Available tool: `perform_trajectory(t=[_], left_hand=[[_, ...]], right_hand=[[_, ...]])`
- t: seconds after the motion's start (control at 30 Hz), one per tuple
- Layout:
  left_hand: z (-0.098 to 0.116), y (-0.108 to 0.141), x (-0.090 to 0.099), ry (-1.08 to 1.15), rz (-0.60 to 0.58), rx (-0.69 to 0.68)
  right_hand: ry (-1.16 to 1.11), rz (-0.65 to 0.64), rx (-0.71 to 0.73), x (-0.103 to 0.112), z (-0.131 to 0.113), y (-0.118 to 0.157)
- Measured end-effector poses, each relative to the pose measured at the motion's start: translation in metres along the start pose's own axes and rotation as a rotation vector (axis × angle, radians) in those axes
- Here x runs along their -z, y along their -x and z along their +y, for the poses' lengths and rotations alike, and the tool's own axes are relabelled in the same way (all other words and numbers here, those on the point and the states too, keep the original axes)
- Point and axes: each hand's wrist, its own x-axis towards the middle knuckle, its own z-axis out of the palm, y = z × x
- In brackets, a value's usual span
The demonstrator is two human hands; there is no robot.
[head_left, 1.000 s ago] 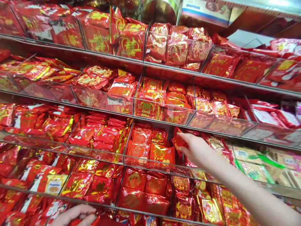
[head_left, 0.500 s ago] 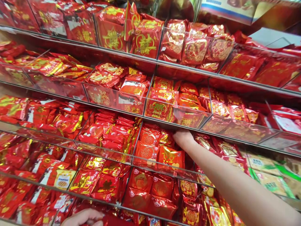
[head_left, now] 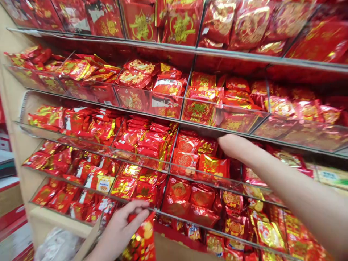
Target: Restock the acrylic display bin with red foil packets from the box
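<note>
My left hand (head_left: 122,224) is closed on the top edge of a red-and-gold foil packet (head_left: 143,237), which hangs below the lowest shelves at the bottom of the view. The thumb and fingers pinch it. Up in a middle shelf compartment, my right hand (head_left: 227,143) reaches in under the shelf above. Its fingers are hidden, so what they touch does not show. Just left of that wrist, an orange-red packet (head_left: 213,166) with gold print stands at the front of the compartment, beside another red packet (head_left: 185,161).
Clear plastic fronts and thin dividers split the stepped shelves (head_left: 187,119) into compartments of red packets. A wooden side panel (head_left: 13,90) ends the rack at left. A plastic bag (head_left: 57,244) lies low at left, near stacked cartons (head_left: 12,217).
My left hand has come up further into view, showing the packet it holds. My right hand stays in the same compartment, now deeper in. The camera has tilted downward and left.
</note>
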Motion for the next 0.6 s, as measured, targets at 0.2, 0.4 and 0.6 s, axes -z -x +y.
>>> perform_trajectory(t=[0.2, 0.4, 0.6], left_hand=[[0.054, -0.005, -0.042, 0.252, 0.096, -0.116], [0.080, 0.005, -0.078, 0.472, -0.091, -0.169], [0.085, 0.015, -0.087, 0.682, -0.252, 0.009]], right_hand=[[-0.530, 0.439, 0.039, -0.016, -0.082, 0.134], [-1.665, 0.014, -0.247, -0.054, -0.151, 0.193], [-1.985, 0.008, -0.497, -0.050, -0.138, 0.199]])
